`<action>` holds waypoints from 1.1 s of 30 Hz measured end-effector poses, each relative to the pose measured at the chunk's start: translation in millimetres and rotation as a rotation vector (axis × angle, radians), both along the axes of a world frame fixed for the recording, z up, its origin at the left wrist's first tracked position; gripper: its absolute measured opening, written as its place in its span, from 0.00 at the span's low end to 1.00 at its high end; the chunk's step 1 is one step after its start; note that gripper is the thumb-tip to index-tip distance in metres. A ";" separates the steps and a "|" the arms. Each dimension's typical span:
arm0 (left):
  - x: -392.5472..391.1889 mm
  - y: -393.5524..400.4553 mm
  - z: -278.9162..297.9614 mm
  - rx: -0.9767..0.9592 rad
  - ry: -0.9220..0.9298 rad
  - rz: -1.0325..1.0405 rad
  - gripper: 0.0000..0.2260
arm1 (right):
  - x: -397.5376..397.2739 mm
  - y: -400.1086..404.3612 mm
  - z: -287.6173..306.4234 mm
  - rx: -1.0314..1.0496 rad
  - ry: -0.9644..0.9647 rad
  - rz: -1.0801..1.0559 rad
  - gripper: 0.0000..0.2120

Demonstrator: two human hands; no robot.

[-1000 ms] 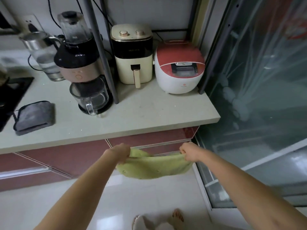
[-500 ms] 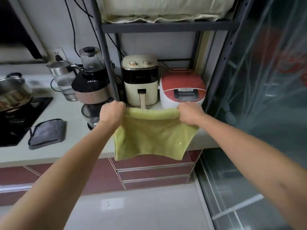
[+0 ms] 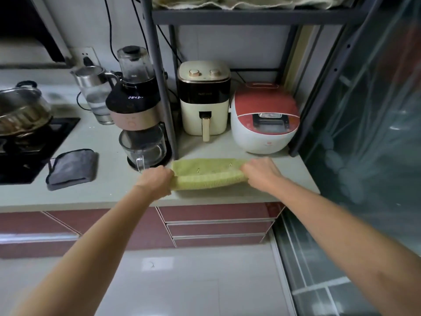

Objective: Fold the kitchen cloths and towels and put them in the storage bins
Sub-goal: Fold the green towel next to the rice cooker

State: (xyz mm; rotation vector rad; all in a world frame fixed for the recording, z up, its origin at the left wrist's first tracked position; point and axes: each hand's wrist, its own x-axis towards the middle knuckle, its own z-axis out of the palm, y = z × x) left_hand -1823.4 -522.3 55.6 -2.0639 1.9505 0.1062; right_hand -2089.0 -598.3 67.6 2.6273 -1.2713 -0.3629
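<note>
Here the green cloth [image 3: 208, 175] lies on the counter [image 3: 114, 192] in front of the air fryer [image 3: 204, 99] and rice cooker [image 3: 264, 117], its near edge doubled over. The left hand [image 3: 157, 180] and right hand [image 3: 262, 172] each pinch one end. For a neat fold, match the corners and keep the cloth taut, clear of the blender [image 3: 139, 110].

The green cloth [image 3: 208, 176] hides both hands' fingertips; the pot [image 3: 21, 112] is cut off at the left edge.
</note>
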 end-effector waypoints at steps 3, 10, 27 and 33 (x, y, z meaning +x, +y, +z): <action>2.7 7.1 -27.1 0.250 0.175 -0.023 0.24 | -2.4 7.9 -28.1 0.155 0.067 -0.019 0.07; 11.2 -4.0 -40.4 0.560 0.404 0.037 0.22 | -8.3 4.8 -35.4 0.505 0.169 -0.175 0.13; -39.3 -54.4 -45.2 0.950 -0.005 -0.184 0.29 | -19.5 -42.6 -50.1 1.165 0.140 -0.237 0.11; -41.7 -62.6 -42.2 0.906 -0.067 -0.131 0.29 | 4.2 -49.2 -64.0 0.804 -0.016 0.042 0.05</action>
